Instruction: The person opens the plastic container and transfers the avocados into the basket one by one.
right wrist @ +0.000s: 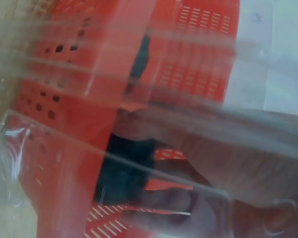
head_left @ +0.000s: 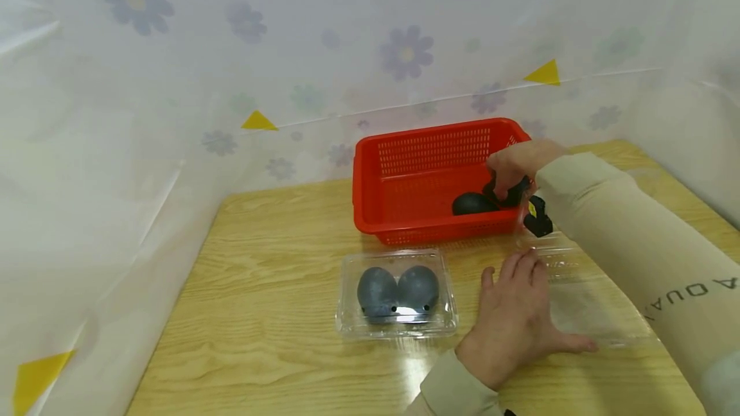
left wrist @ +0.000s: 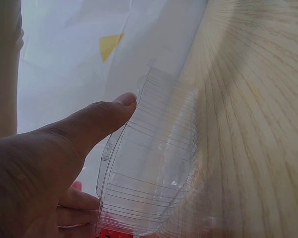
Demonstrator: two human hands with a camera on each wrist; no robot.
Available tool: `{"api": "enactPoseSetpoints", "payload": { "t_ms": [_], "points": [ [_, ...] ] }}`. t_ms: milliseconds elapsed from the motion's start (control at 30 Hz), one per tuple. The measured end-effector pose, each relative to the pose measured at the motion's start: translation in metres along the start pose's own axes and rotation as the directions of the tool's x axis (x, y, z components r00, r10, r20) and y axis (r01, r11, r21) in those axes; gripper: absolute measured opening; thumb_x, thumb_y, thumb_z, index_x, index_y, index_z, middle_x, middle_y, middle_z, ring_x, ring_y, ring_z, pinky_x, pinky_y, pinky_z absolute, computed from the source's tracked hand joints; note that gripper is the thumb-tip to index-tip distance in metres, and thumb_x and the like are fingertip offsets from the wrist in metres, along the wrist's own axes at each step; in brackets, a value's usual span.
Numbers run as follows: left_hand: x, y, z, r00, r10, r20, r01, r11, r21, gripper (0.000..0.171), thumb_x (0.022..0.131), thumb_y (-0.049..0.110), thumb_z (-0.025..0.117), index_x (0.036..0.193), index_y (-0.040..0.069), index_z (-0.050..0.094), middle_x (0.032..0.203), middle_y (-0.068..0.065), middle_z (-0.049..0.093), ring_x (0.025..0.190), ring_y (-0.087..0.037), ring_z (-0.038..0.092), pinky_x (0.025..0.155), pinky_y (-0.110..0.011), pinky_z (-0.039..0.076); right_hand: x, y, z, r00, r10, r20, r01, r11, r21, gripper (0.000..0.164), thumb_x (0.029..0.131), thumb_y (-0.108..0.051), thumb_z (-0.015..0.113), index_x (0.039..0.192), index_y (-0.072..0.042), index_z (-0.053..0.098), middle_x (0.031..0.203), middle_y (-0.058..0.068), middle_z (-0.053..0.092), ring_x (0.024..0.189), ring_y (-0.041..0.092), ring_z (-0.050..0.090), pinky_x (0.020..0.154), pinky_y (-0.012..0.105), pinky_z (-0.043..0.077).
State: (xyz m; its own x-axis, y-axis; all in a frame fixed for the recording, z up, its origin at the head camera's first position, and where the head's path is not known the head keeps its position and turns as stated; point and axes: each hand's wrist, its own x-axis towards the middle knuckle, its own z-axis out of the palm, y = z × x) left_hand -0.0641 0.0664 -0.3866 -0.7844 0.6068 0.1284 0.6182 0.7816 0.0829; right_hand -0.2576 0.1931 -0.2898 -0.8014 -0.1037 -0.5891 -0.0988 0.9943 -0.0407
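Note:
My right hand point(head_left: 517, 162) reaches into the right end of a red basket point(head_left: 370, 223) and grips a dark egg-shaped object point(right wrist: 124, 168), its fingers partly covering it. Another dark egg-shaped object point(head_left: 474, 203) lies beside it on the basket floor. My left hand point(head_left: 514, 313) is spread at the left edge of an open clear plastic clamshell box point(head_left: 590, 313). In the left wrist view, its thumb point(left wrist: 114, 109) is extended against the box rim. The right forearm hides part of this box.
Left of my left hand, a clear plastic box point(head_left: 349, 323) holds two grey-blue egg-shaped objects point(head_left: 399, 291). Both boxes stand on a wood-grain table point(head_left: 260, 307), in front of the basket. A flower-patterned sheet point(head_left: 277, 50) rises behind the table.

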Motion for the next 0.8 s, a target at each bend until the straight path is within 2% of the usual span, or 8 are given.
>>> {"api": "enactPoseSetpoints", "payload": {
  "t_ms": [200, 400, 500, 700, 800],
  "points": [
    [0.0, 0.0, 0.001, 1.0, 0.005, -0.008, -0.005, 1.0, 0.0, 0.108, 0.063, 0.094, 0.053, 0.145, 0.025, 0.044, 0.15, 0.014, 0.04, 0.14, -0.007, 0.035, 0.105, -0.041, 0.044, 0.0, 0.002, 0.005, 0.999, 0.022, -0.031, -0.025, 0.993, -0.118, 0.017, 0.087, -0.011, 0.066, 0.103, -0.011, 0.06, 0.101, 0.01, 0.057, 0.088, 0.026, 0.054, 0.061, 0.03, 0.044],
    [-0.001, 0.0, 0.003, 1.0, 0.012, -0.016, -0.012, 1.0, 0.002, 0.107, 0.062, 0.094, 0.054, 0.144, 0.025, 0.046, 0.149, 0.014, 0.041, 0.139, -0.007, 0.036, 0.104, -0.041, 0.044, -0.001, 0.005, 0.006, 1.0, -0.014, -0.015, 0.012, 0.989, -0.15, 0.011, 0.088, -0.011, 0.064, 0.099, -0.011, 0.062, 0.097, 0.008, 0.058, 0.088, 0.026, 0.052, 0.065, 0.033, 0.042],
    [-0.001, 0.001, 0.004, 1.0, 0.015, -0.014, -0.015, 1.0, 0.004, 0.108, 0.062, 0.095, 0.054, 0.144, 0.025, 0.045, 0.149, 0.014, 0.04, 0.139, -0.007, 0.036, 0.104, -0.041, 0.045, -0.003, 0.009, 0.005, 0.999, -0.052, -0.001, 0.051, 0.992, -0.117, 0.014, 0.088, -0.012, 0.063, 0.102, -0.01, 0.063, 0.099, 0.008, 0.059, 0.089, 0.027, 0.053, 0.067, 0.035, 0.043],
    [-0.001, -0.002, 0.006, 1.0, 0.004, 0.03, -0.003, 1.0, -0.021, 0.107, 0.062, 0.095, 0.053, 0.144, 0.027, 0.042, 0.149, 0.016, 0.039, 0.139, -0.007, 0.036, 0.106, -0.041, 0.044, -0.01, 0.017, 0.001, 0.996, -0.091, -0.02, 0.091, 0.996, -0.021, 0.037, 0.093, -0.019, 0.059, 0.127, -0.005, 0.059, 0.125, 0.015, 0.06, 0.105, 0.031, 0.056, 0.082, 0.046, 0.053],
    [0.0, -0.004, 0.007, 0.999, 0.002, 0.048, 0.0, 0.999, -0.043, 0.107, 0.062, 0.094, 0.054, 0.145, 0.027, 0.04, 0.15, 0.015, 0.038, 0.139, -0.007, 0.036, 0.107, -0.042, 0.043, -0.013, 0.02, -0.001, 0.991, -0.13, -0.044, 0.131, 0.991, 0.019, 0.038, 0.093, -0.017, 0.057, 0.128, -0.001, 0.059, 0.126, 0.018, 0.06, 0.103, 0.03, 0.058, 0.084, 0.047, 0.055]
  ]
}}
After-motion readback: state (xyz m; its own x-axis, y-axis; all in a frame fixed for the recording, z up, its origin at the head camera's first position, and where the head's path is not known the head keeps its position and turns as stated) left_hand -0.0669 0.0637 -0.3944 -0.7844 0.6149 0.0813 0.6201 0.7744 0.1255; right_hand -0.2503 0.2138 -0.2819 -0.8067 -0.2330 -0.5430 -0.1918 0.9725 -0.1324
